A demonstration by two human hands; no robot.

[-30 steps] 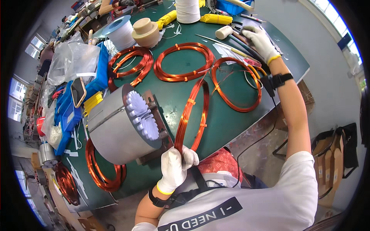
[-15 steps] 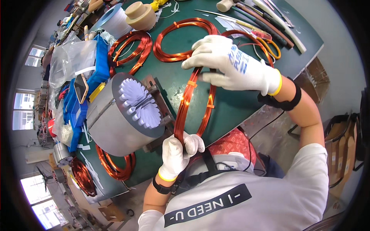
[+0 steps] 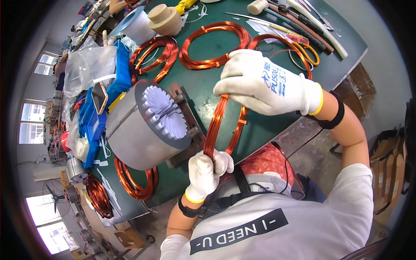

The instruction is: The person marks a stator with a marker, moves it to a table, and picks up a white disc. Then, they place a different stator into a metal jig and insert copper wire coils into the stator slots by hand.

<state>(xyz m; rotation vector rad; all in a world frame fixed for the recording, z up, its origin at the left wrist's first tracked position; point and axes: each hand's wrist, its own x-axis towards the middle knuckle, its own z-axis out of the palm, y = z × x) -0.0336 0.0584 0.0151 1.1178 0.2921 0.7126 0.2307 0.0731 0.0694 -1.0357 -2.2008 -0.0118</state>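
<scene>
A long loop of copper wire (image 3: 216, 125), bound with small orange ties, stretches between my two hands. Its near end sits in my left hand (image 3: 206, 172), which wears a white glove with a yellow cuff and has thumb and fingers closed on the strands. At the far end, my gloved right hand (image 3: 268, 82) wraps its fingers over the loop, hiding that part. Just left of the loop lies a grey metal cylinder (image 3: 132, 134), its facing end ringed with folded white liners (image 3: 164, 112). It rests against a brown metal bracket (image 3: 186, 108).
More copper coils lie on the green table (image 3: 273, 134): one coil (image 3: 185, 45) beyond my right hand, another (image 3: 134, 186) near the front left. Blue bins (image 3: 117, 82) with a phone (image 3: 99, 97) stand left. A mallet (image 3: 258, 6), rods and orange-handled scissors (image 3: 313, 54) lie far right.
My right hand's fingers, spread before, have closed over the far end of the loop. My left hand keeps its hold. The whole view has shifted slightly.
</scene>
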